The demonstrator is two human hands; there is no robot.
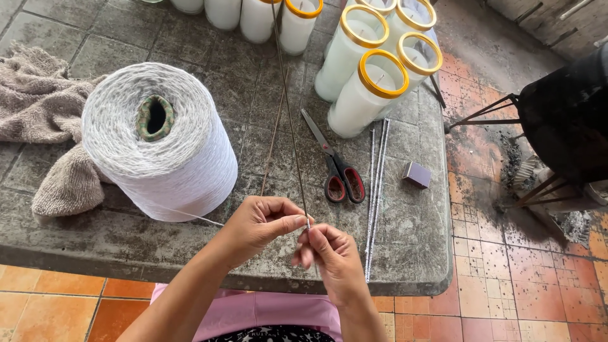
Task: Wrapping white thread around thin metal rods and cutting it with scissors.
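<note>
Hands [297,237] on thin rod [288,107], wax-filled glass candles [367,95] beyond

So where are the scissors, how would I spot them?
Start at the huge cone of white thread on the grey stone table. Look to its right, past the thin rod that the left hand and right hand pinch. The scissors lie flat there, shut: the only thing with red-and-black handles.

Matt cotton thread cone [161,142], rough stone table [405,253]
</note>
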